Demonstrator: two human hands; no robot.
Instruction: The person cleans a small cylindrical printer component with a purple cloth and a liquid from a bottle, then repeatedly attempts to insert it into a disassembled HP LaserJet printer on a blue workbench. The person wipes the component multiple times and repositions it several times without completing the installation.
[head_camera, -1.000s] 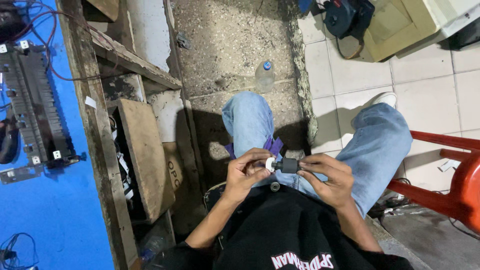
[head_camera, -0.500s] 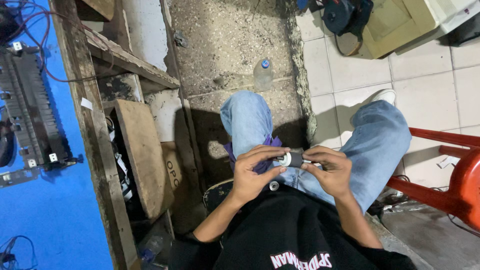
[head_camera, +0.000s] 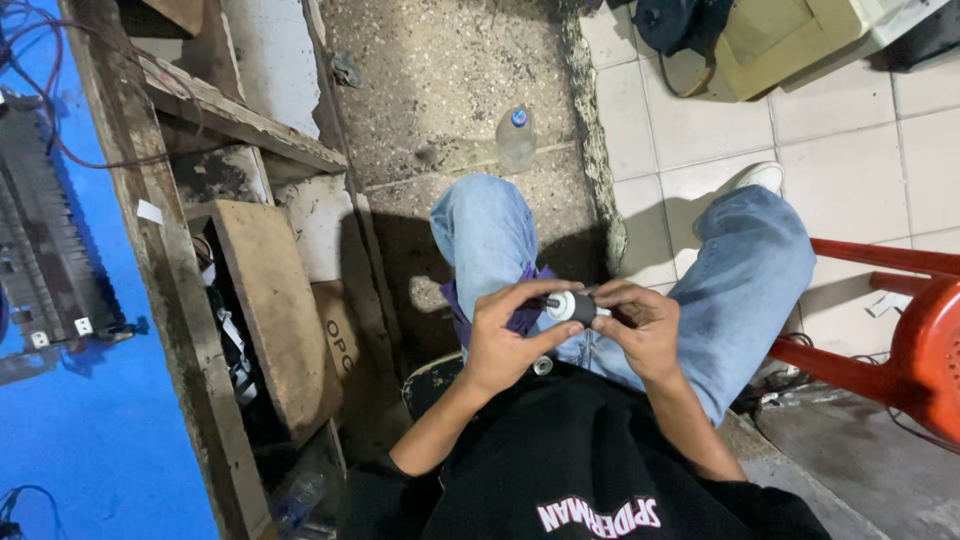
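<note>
I sit with my knees apart in blue jeans, both hands together over my lap. My left hand (head_camera: 508, 338) and my right hand (head_camera: 637, 325) both grip a small cylindrical part (head_camera: 572, 306), black with a light grey round end and a thin shaft. The left fingers curl over its left end; the right fingers pinch its right end. A small round metal piece (head_camera: 542, 365) lies on my lap just below the left hand. A purple object (head_camera: 521, 316) shows under my left hand, mostly hidden.
A clear plastic bottle with a blue cap (head_camera: 515, 138) stands on the rough concrete floor ahead. A wooden bench frame (head_camera: 180, 330) with a blue top (head_camera: 75, 430) and a dark circuit-board device (head_camera: 45, 250) is at left. A red plastic chair (head_camera: 900, 330) is at right.
The part has risen slightly from my lap and its light grey end now faces up. Both hands have closed tighter around it.
</note>
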